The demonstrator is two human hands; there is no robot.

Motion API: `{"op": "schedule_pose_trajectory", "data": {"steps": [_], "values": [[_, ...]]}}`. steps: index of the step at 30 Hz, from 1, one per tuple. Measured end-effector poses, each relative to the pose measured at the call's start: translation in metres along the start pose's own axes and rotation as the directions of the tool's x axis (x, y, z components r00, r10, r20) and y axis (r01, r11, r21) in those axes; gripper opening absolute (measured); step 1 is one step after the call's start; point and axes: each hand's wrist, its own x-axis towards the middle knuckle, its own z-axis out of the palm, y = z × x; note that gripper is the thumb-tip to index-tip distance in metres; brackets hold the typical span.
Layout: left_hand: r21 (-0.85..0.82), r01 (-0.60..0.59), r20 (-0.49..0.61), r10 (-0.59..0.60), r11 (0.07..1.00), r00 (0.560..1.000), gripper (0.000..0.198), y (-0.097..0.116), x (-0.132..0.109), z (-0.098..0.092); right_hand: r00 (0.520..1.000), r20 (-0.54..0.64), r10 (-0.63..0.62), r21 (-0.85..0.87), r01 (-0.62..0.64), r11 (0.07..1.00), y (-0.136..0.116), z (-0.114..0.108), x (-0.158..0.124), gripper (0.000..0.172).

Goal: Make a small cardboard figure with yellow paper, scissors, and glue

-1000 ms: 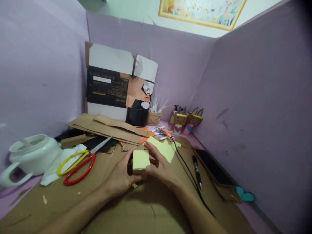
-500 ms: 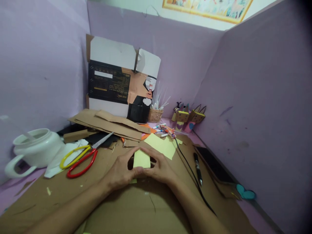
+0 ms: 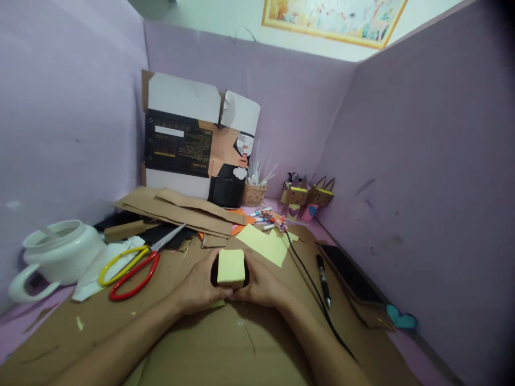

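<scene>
A small cardboard box (image 3: pixel 231 266) with a pale yellow paper top sits between my two hands, just above or on the cardboard sheet. My left hand (image 3: pixel 200 284) curls round its left side, thumb at the lower front edge. On the other side my right hand (image 3: pixel 259 281) grips it in the same way, the thumbs nearly meeting in front. Beyond the hands lies a sheet of yellow paper (image 3: pixel 263 245). Scissors (image 3: pixel 140 262) with one yellow and one red handle rest to the left. The underside of the box is hidden.
A white pot (image 3: pixel 60 254) stands at far left beside crumpled tissue. Cardboard strips (image 3: pixel 177 212) are piled at the back, before a flattened carton (image 3: pixel 181 139). A black cable (image 3: pixel 309 273), a pen (image 3: pixel 323 279) and a phone (image 3: pixel 354 273) lie to the right.
My thumbs and fingers have moved from the yellow top's edges down to the box's sides, baring the whole top. The view has tilted up slightly.
</scene>
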Motion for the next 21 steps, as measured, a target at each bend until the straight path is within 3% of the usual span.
{"op": "schedule_pose_trajectory", "data": {"steps": [4,6,9,11,13,15,18,21], "values": [[-0.028,0.008,0.033,-0.007,1.0,0.999,0.062,0.002,-0.002,0.001,0.993,0.091,0.081,-0.089,-0.073,0.993,0.005,-0.024,-0.008,0.097],[0.042,0.032,0.05,-0.034,0.999,0.998,0.074,0.005,-0.006,-0.002,0.99,0.072,0.12,-0.051,-0.117,0.992,0.002,-0.035,-0.011,0.105],[0.238,0.077,0.004,-0.08,0.968,0.997,0.101,0.01,-0.011,-0.009,0.991,-0.131,0.008,0.055,-0.001,0.998,-0.012,-0.04,-0.011,0.086],[0.363,0.005,-0.023,0.003,0.932,1.0,0.101,0.012,-0.012,-0.014,0.964,-0.247,-0.099,-0.015,0.098,0.995,-0.021,-0.032,-0.009,0.064],[0.45,-0.136,0.035,0.135,0.883,0.99,0.092,0.013,-0.012,-0.016,0.965,-0.203,-0.164,-0.128,0.14,0.982,-0.025,-0.02,-0.006,0.054],[0.485,-0.236,0.122,0.202,0.842,0.972,0.08,0.01,-0.01,-0.014,0.976,-0.089,-0.201,-0.214,0.178,0.96,-0.023,-0.008,-0.004,0.06],[0.489,-0.245,0.149,0.197,0.837,0.969,0.069,0.002,-0.009,-0.005,0.986,0.007,-0.167,-0.278,0.163,0.947,-0.013,0.004,-0.003,0.071],[0.422,-0.209,0.098,0.184,0.882,0.978,0.069,-0.005,-0.011,0.005,0.995,0.006,-0.099,-0.276,0.097,0.956,-0.004,0.008,-0.003,0.077]]}}
